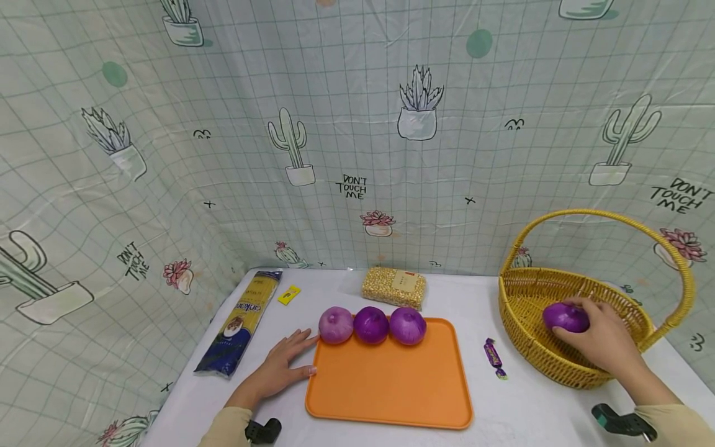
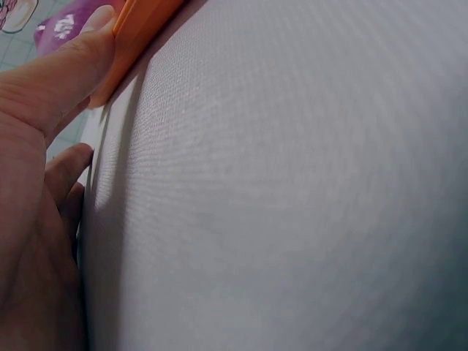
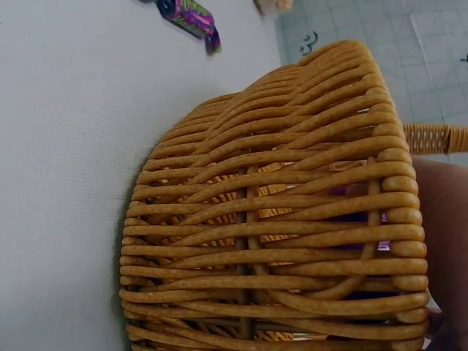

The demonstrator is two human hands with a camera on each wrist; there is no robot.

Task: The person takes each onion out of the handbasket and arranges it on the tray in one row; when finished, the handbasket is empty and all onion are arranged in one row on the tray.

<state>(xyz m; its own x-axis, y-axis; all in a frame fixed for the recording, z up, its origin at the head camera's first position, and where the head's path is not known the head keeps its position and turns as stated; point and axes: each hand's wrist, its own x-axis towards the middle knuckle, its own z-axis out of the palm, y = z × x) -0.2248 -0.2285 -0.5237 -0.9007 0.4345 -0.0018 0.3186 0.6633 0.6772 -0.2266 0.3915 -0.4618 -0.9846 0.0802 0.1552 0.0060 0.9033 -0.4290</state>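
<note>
Inside the yellow wicker basket [image 1: 519, 335] on the right, my right hand [image 1: 600, 332] grips a purple onion [image 1: 565, 317]. In the right wrist view the basket's woven side [image 3: 278, 212] hides most of that onion. My left hand [image 1: 282, 366] lies at the left edge of an orange tray [image 1: 391, 385], thumb and fingertips touching its rim, fingers fairly straight. Along the tray's far edge sit three onions in a row: a paler one [image 1: 336, 325], a dark purple one [image 1: 371, 325] and another purple one [image 1: 408, 325].
A wrapped candy [image 1: 494, 359] lies between tray and basket. Behind the tray is a bag of yellow kernels [image 1: 393, 287]. A pasta packet [image 1: 240, 323] and a small yellow packet [image 1: 288, 295] lie at the left. The basket's tall handle [image 1: 598, 212] arches above it.
</note>
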